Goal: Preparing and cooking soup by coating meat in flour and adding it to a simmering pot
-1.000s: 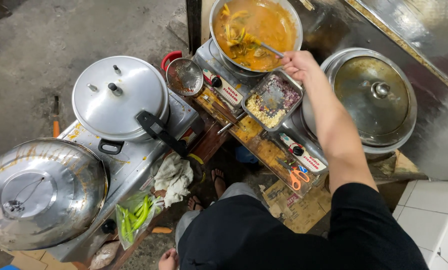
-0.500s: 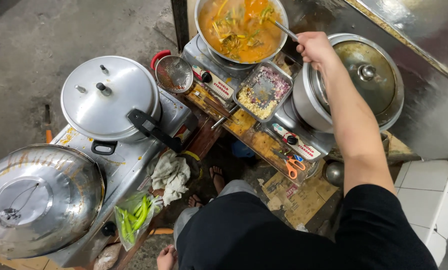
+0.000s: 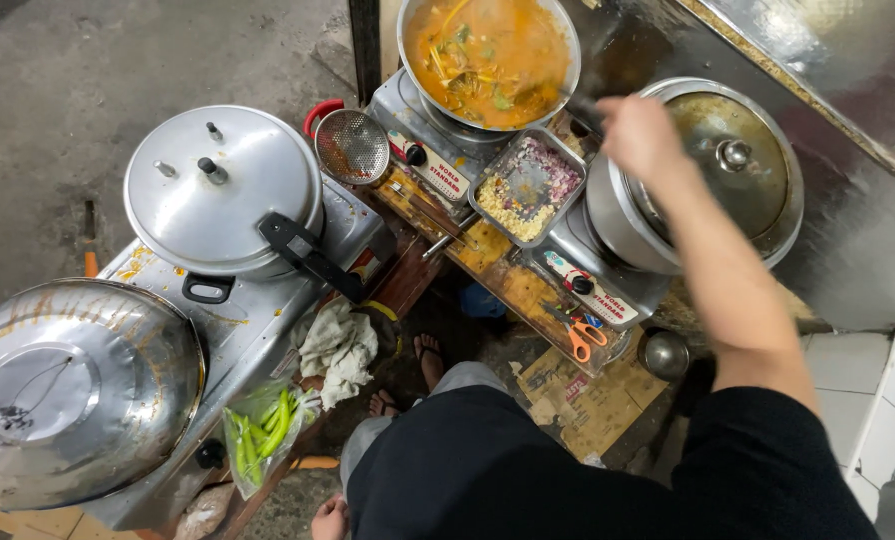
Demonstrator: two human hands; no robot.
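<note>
A wide steel pan (image 3: 487,127) of orange curry (image 3: 477,50) with green and dark pieces sits on a gas stove at the top. My right hand (image 3: 642,135), blurred with motion, reaches out over the edge of the lidded steel pot (image 3: 737,160). It grips the dark handle of a ladle (image 3: 579,104) whose end is down in the curry. My left hand (image 3: 329,520) hangs low at the bottom edge beside my black clothes. Only part of it shows, and I cannot tell whether it holds anything.
A pressure cooker (image 3: 222,190) and a big domed steel lid (image 3: 77,390) stand on the left stove. Between the burners are a mesh strainer (image 3: 352,148), a tray of chopped onion (image 3: 527,185), orange scissors (image 3: 582,340), a cloth (image 3: 337,345) and bagged green chillies (image 3: 267,430).
My right hand has drawn back from over the curry toward the lidded pot on the right, still gripping the ladle. My view has shifted, so everything sits further right in the frame.
</note>
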